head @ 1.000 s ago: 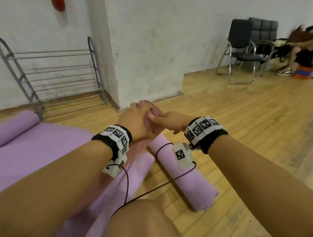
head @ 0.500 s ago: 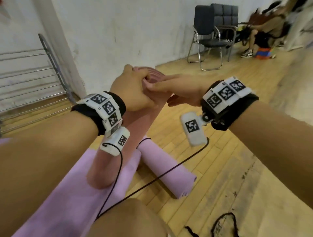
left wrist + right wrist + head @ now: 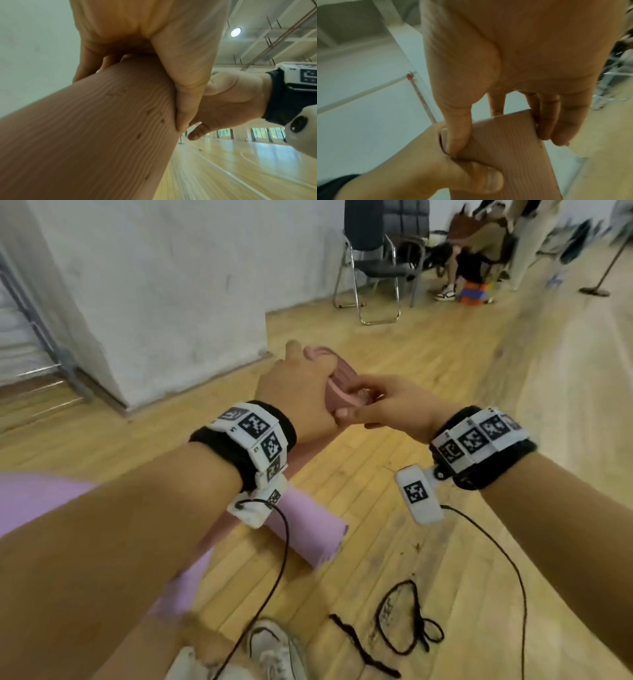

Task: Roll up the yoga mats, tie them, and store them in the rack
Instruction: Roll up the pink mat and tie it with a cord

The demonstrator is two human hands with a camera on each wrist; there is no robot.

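Note:
A rolled pink yoga mat [image 3: 329,358] stands tilted, its lower part hidden behind my left forearm. My left hand [image 3: 301,392] grips it near the top end, fingers wrapped round the roll [image 3: 85,135]. My right hand [image 3: 387,405] pinches the loose outer edge at that end; the right wrist view has the thumb on the ribbed pink mat [image 3: 505,148] and the fingers behind it. A rolled purple mat [image 3: 308,539] lies on the wooden floor below my wrists. Loose black strings [image 3: 407,621] lie on the floor to the lower right.
A flat purple mat [image 3: 34,501] spreads at the left. The metal rack [image 3: 37,337] stands against the wall at the far left, beside a white pillar [image 3: 164,302]. Black chairs [image 3: 376,258] and a seated person [image 3: 476,251] are at the back right. My shoe [image 3: 274,652] is below.
My view has swung right, so the rack has slid to the edge and the black strings have appeared. My right hand has shifted to pinch the pink mat's end.

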